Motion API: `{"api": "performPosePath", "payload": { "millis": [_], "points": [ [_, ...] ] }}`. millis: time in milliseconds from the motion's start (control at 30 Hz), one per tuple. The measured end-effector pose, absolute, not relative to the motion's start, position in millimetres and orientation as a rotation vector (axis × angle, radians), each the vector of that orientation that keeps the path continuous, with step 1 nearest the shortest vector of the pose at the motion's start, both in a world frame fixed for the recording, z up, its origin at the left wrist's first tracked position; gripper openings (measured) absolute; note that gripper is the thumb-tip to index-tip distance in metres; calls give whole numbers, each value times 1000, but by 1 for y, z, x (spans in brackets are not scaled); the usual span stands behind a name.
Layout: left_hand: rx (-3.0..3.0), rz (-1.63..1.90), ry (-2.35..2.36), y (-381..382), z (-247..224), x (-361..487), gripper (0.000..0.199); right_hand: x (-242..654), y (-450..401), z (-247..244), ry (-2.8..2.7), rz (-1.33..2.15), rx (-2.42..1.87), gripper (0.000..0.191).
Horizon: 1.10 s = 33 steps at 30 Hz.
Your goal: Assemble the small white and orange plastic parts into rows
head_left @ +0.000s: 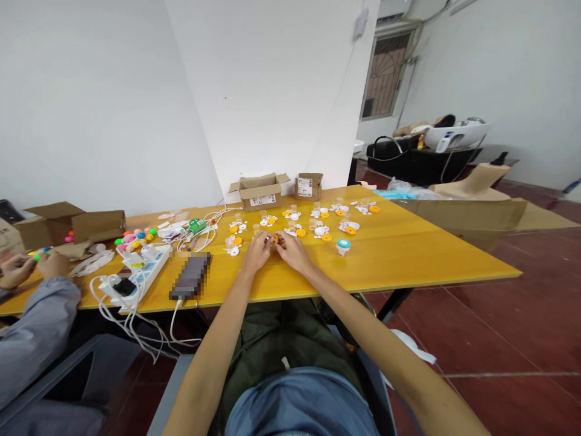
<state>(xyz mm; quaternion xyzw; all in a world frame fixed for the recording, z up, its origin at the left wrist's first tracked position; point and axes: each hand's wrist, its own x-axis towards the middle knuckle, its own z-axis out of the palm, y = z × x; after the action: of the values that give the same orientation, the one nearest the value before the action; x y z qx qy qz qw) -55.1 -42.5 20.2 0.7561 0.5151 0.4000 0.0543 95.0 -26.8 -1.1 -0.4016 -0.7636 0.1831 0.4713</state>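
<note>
Both my hands meet over the yellow table (385, 260). My left hand (258, 251) has its fingers closed around a small white piece, partly hidden. My right hand (293, 251) pinches an orange round plastic part (275, 239) right beside it. Beyond my hands lie several small groups of parts, each with orange discs, white plastic pieces and a clear cup. One orange disc (326, 238) lies to the right of my right hand. Nearer on that side stands a clear cup with a teal and white lid (343, 247).
Two cardboard boxes (261, 197) stand against the wall. At left are a dark phone (191, 275) on a cable, a white power strip (140, 275) with trailing cords, and colourful balls (136, 238). A co-worker's hands (52, 266) hold a green piece at far left.
</note>
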Motion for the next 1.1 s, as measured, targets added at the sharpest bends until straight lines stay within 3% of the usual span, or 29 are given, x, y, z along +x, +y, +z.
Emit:
{"api": "performPosePath", "payload": {
  "millis": [567,1100],
  "points": [
    [2254,1272,1496,-41,19,-57,7,96,-25,-1,-1842,565,-937,25],
    [2244,1400,1403,-39,18,-57,9,94,-13,-10,-1735,781,-828,15]
  ]
}}
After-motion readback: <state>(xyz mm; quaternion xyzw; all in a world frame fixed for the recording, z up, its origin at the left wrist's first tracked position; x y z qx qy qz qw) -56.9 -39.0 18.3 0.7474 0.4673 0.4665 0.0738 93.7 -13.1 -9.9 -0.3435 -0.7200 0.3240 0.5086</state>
